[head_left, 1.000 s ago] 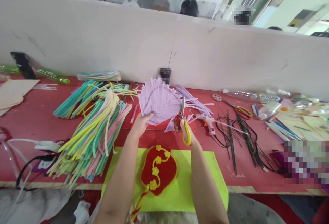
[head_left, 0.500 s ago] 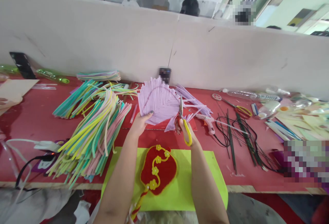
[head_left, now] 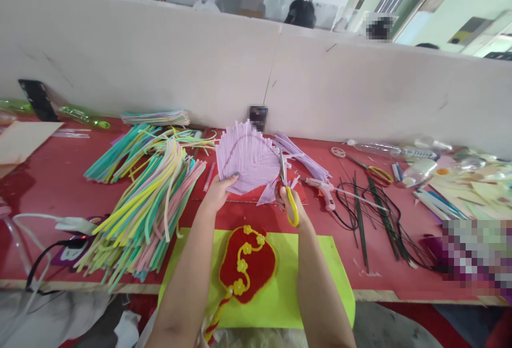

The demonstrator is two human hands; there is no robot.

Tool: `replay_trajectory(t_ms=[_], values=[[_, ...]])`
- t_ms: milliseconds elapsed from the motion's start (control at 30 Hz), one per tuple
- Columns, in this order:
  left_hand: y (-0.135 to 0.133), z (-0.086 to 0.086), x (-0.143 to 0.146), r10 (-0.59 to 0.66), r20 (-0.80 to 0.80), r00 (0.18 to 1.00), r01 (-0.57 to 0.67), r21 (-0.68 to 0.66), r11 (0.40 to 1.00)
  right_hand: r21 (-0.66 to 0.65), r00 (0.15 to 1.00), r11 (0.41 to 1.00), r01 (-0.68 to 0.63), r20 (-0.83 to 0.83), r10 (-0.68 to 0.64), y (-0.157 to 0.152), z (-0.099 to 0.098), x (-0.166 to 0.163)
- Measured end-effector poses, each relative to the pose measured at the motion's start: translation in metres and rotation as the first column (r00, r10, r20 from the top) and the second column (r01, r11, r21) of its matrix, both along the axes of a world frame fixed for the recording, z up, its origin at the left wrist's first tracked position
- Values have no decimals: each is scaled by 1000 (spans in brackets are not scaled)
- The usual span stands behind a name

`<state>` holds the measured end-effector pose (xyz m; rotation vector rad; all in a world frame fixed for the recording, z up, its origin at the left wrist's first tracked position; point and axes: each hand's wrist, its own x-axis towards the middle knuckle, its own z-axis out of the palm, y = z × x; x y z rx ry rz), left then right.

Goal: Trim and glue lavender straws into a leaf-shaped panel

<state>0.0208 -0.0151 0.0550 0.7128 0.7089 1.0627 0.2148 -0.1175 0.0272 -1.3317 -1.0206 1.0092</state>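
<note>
My left hand (head_left: 219, 191) grips the lower left edge of a fan-like sheet of lilac pipe cleaners (head_left: 250, 161), thumb on top. The strips lie side by side, and their upper ends are uneven. In my right hand (head_left: 287, 201) is a pair of yellow-handled scissors (head_left: 293, 207), its blades pointing away from me along the sheet's right edge. Cut lilac pieces (head_left: 267, 192) lie just beside the blades. Closer to me, a red fuzzy panel with yellow flowers (head_left: 248, 262) rests on a lime-green apron or cloth (head_left: 316, 284).
Bundles of coloured pipe cleaners (head_left: 148, 204) spread over the left of the red table (head_left: 392, 273). Loose lilac pipe cleaners (head_left: 306, 156) and a pink glue gun (head_left: 326, 191) with its cable lie to the right. Beyond are more scissors (head_left: 378, 174), dark stems (head_left: 361, 220) and plastic bottles (head_left: 374, 147).
Lilac strips that stuck out past the blades at the right edge are fewer now, and the blades look closer together. My left hand keeps its hold. At far left, another person's fingers have gone from view.
</note>
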Motion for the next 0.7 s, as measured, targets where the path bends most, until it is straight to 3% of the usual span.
replay_trajectory(t_ms=[300,533,700], values=[[1,1,2,21,40,999,-22,14,1000,-35,999,998,48,22,-47,2,-1,0],[4,2,-3,63,-38,997,-59,106,993,-31,984,997,-76,157,79,-4,-1,15],[3,4,-7,46,-87,995,-38,92,995,-17,969,990,-139,206,139,-6,-3,22]])
